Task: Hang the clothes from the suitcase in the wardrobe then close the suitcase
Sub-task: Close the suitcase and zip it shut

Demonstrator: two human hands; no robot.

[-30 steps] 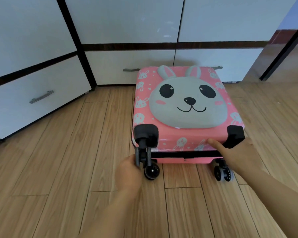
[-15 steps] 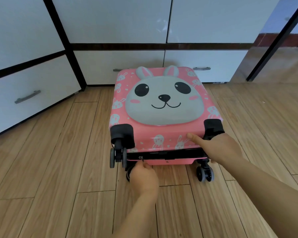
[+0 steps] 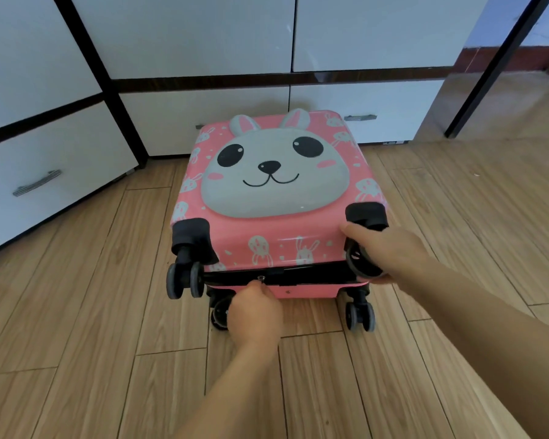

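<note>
Suitcase (image 3: pixel 276 191), pink with a grey rabbit face and no legible writing, lies flat on the wooden floor (image 3: pixel 76 296), wheels toward the camera, its far end near white wardrobe drawers (image 3: pixel 203 118). Left hand (image 3: pixel 255 315) pinches the zipper pull (image 3: pixel 261 279) on the black zip band (lid down). Right hand (image 3: pixel 390 248), fingers loosely straight, rests on the near right corner, covering a wheel (image 3: pixel 358 258).

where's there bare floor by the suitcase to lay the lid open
Bare wood floor lies left of the suitcase, up to the drawers, and on its right side. The wheel end is crowded by the left hand and right hand.
</note>
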